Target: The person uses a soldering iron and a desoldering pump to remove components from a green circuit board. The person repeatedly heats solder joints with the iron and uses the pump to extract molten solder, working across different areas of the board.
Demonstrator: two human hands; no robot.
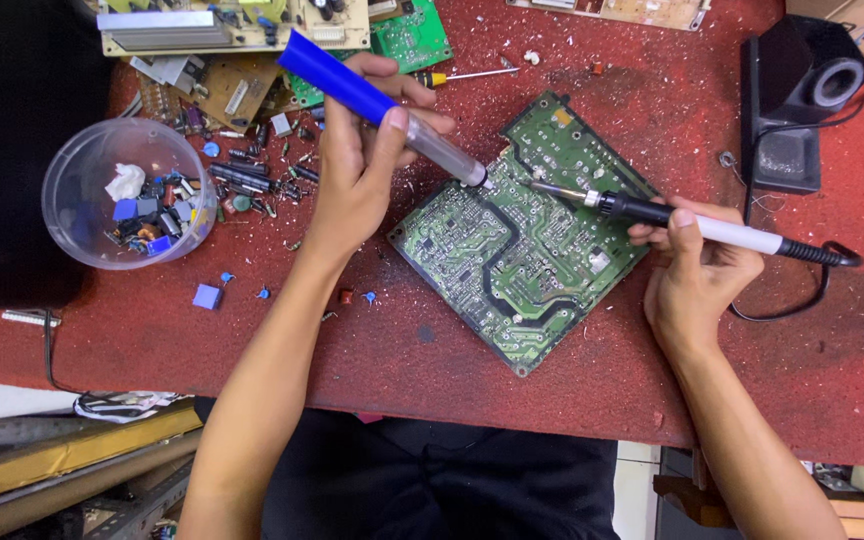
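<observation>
Board [517,245] lies solder side up, tilted like a diamond, at the centre of the red table [372,350]. Left hand [362,165] has its grip wrapped tight round a blue-and-clear pump [382,108], thumb laid along the barrel; the pump slants from 11 o'clock down, its tip touching the board's upper edge. Right hand [697,270] has its grip pinched round the iron [692,220], held like a pen; the iron's tip points toward 9 o'clock and meets the board just beside the pump's tip. The iron's black cord [822,285] loops off at 3 o'clock. At 2 o'clock of the board stands a black stand [797,95]. Out at 9 o'clock, a clear tub [127,195] holds small parts, with loose parts [252,175] scattered between it and the left hand. More boards [232,40] pile up at 11 o'clock, a screwdriver [462,75] just beside them.
</observation>
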